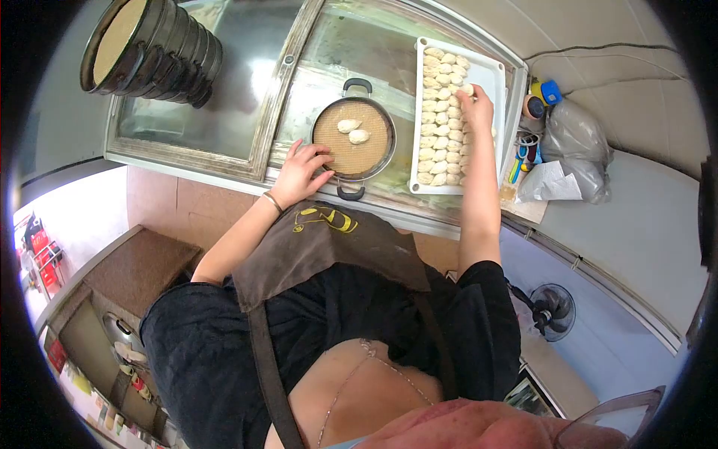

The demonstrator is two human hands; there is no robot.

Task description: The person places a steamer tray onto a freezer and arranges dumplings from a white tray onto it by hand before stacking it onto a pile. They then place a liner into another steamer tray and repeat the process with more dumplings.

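A round two-handled steamer pan (390,150) with a tan mesh liner stands on the glass counter, holding two pale dumplings (359,136). My left hand (301,170) rests at the pan's left rim, its fingers spread and nothing in them. To the right lies a white tray (490,75) filled with rows of dumplings (440,142). Over the tray's upper right rows, my right hand (476,108) has its fingers closed on a dumpling (467,90).
A stack of round steamer pans (161,56) stands at the back left. Right of the tray are a blue and yellow object (550,93), grey plastic bags (580,142) and scissors (517,166). A small fan (553,310) is lower right.
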